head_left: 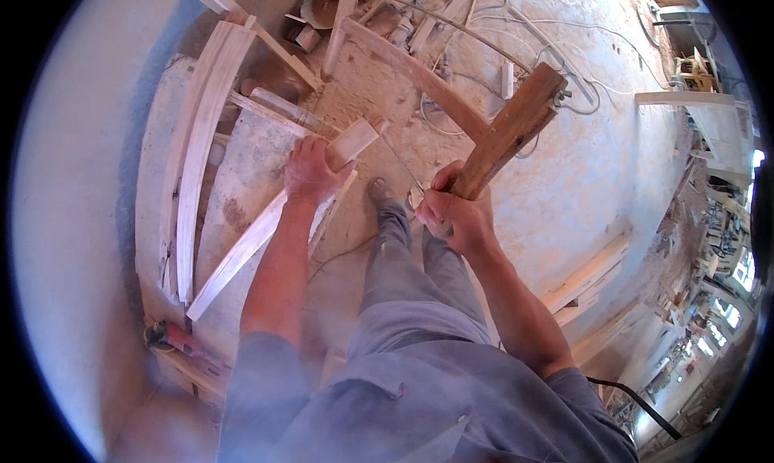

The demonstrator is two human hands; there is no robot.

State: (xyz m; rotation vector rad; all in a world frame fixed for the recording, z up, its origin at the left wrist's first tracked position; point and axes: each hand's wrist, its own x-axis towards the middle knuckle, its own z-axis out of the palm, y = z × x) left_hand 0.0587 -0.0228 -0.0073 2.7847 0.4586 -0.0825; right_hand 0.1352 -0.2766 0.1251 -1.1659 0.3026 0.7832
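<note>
Under left grip (310,171), clamped on it: pale timber (353,143), end jutting rightward | inside right grip (461,213), clamped: wooden frame saw (516,128)

A red and black power tool (179,340) lies at the lower left; long pale boards (211,136) stretch near the bluish-white wall (72,189). Thin cables (601,27) loop over the dusty floor (580,173), pale planks (588,274) lie at right, and bright windows (730,313) show at the far right

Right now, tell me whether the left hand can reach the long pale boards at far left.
Probably yes: nothing tall seems to stand between the left hand and the long pale boards, though it would first have to release the pale wood block.
</note>
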